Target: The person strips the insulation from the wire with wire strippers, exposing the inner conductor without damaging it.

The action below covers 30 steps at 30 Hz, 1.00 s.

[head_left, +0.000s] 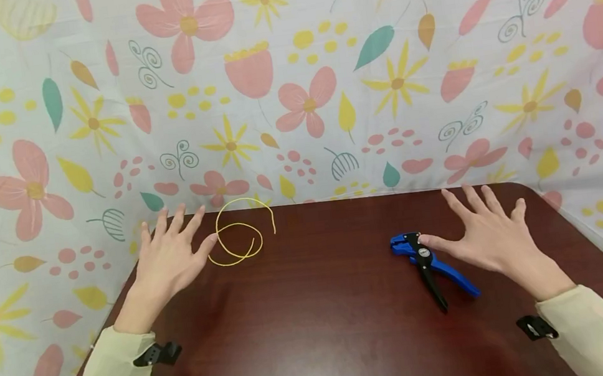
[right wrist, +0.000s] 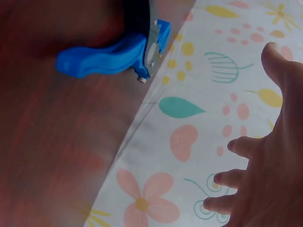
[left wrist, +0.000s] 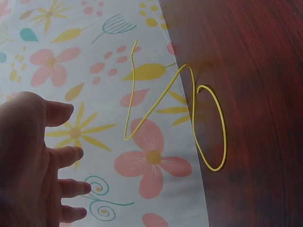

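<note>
A floral cloth (head_left: 289, 89) rises as a backdrop behind and to both sides of the hands, and below it the dark wooden table (head_left: 325, 335) carries everything within reach. The person's left hand (head_left: 171, 257) hovers low over the table's far left corner, fingers spread straight and holding nothing; the left wrist view confirms the splayed fingers (left wrist: 66, 153) with clear air between them and the work. The right hand (head_left: 482, 235) is likewise flat and apart, fingers fanned, its thumb tip at or touching the pivot of the blue wire stripper (head_left: 429, 263), which lies just inboard of that hand with its blue head pointing away from the person and its handles trailing back toward the wrist. Just off the left thumb, on the inboard side, sits the yellow wire (head_left: 240, 239), a loose springy coil (one end curls up off the wood, as the left wrist view shows). By the look of it this is the reaching step: both hands are poised beside their pieces and neither is picked up yet. The next move seems to call for the left fingers to pinch the thin wire near a free end, which may skate or spring away, and for the right hand to wrap round the stripper's handles.
</note>
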Each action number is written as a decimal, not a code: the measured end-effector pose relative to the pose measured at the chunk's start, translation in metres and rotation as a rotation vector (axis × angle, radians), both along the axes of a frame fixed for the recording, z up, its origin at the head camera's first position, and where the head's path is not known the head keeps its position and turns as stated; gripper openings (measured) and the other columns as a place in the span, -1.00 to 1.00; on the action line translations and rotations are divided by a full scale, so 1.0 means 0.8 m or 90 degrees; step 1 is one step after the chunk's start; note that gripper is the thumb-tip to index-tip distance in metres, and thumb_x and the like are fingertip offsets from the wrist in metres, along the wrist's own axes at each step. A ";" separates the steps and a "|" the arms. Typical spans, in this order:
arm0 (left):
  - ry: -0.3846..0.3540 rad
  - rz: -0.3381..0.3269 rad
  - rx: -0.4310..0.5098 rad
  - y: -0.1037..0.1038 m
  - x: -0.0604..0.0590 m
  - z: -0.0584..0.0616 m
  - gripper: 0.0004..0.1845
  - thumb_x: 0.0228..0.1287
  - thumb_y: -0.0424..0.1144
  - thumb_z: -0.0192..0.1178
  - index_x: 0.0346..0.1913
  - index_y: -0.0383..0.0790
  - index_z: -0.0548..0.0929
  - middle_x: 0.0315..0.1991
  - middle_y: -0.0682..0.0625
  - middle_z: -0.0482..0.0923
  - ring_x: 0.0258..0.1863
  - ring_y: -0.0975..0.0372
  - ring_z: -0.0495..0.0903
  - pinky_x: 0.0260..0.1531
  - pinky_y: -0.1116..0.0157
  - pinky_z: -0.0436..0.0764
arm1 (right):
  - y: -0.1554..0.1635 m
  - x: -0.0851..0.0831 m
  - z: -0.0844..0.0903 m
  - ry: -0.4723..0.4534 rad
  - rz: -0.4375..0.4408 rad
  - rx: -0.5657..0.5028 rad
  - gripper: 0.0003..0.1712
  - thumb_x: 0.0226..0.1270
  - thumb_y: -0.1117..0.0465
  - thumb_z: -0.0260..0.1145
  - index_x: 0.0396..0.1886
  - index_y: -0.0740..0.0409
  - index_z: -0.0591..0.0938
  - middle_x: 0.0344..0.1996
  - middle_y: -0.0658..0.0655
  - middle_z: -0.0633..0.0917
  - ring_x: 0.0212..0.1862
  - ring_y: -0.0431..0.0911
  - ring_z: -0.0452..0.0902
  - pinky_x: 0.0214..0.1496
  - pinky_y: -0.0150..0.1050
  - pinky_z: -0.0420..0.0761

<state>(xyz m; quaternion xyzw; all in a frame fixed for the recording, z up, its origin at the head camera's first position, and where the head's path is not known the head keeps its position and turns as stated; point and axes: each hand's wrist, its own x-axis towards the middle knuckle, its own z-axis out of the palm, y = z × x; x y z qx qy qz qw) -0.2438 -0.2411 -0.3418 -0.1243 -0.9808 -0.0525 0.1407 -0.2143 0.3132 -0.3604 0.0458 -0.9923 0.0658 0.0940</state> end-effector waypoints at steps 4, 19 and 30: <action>-0.003 -0.005 0.004 0.004 -0.003 0.003 -0.20 0.60 0.37 -0.18 0.67 -0.04 0.23 0.61 -0.34 0.13 0.60 -0.32 -0.08 0.40 -0.46 -0.17 | 0.000 0.007 -0.003 -0.005 0.006 -0.007 0.36 0.20 -0.71 0.14 0.74 0.00 0.02 0.62 0.47 0.06 0.59 0.48 -0.16 0.28 0.69 -0.42; -0.022 -0.024 0.000 0.026 -0.035 0.013 -0.24 0.61 0.24 -0.08 0.70 -0.01 0.13 0.63 -0.29 0.08 0.61 -0.29 -0.06 0.41 -0.43 -0.06 | -0.004 0.029 -0.021 -0.021 0.033 -0.028 0.44 0.11 -0.71 0.24 0.74 0.02 0.01 0.61 0.48 0.10 0.57 0.48 -0.04 0.30 0.68 -0.15; -0.088 -0.047 0.211 0.031 -0.076 -0.005 -0.29 0.58 -0.03 0.10 0.68 -0.09 0.19 0.61 -0.30 0.16 0.52 -0.28 0.22 0.31 -0.37 0.30 | -0.004 0.033 -0.036 -0.092 0.044 -0.054 0.46 0.05 -0.69 0.33 0.72 0.08 0.10 0.49 0.51 0.28 0.36 0.56 0.25 -0.08 0.58 0.46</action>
